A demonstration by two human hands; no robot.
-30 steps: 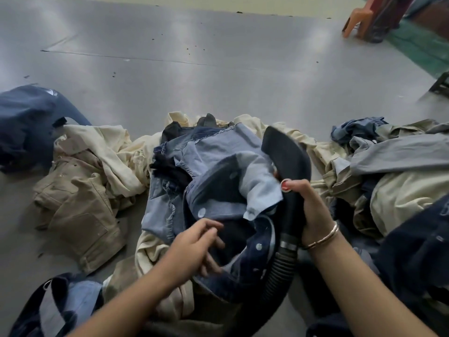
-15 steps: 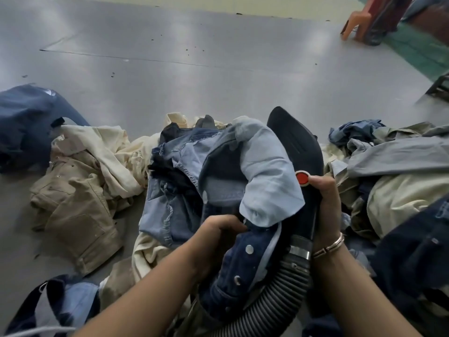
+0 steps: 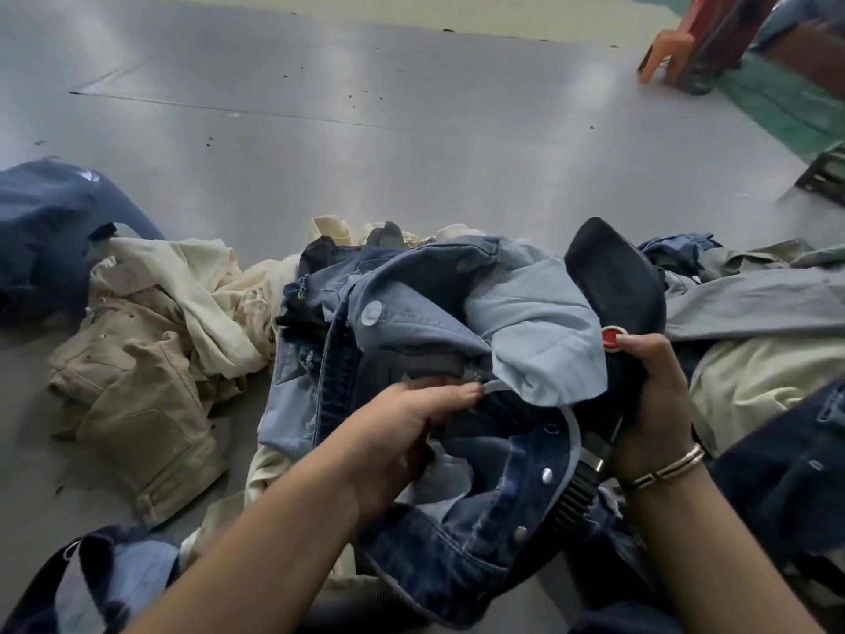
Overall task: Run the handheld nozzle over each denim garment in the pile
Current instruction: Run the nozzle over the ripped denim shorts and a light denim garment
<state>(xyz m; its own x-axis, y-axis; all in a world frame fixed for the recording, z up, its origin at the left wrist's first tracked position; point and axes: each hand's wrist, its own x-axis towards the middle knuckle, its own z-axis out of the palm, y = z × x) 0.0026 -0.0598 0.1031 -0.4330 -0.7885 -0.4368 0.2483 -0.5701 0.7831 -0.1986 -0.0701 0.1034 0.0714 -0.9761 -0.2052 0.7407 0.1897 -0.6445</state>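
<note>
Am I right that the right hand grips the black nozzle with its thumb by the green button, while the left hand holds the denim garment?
Not quite: the button is red, as the head view shows. The right hand grips the black nozzle, and the left hand holds the denim garment.

A grey floor (image 3: 411, 144) is covered near the front by heaped denim garments (image 3: 411, 322), flanked by beige trousers (image 3: 137, 395), a navy garment (image 3: 41, 221) and cream clothing (image 3: 754, 377).

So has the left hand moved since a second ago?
Yes. The left hand has gone from open above the denim jacket to gripping its fabric, further from the tan trousers.
</note>
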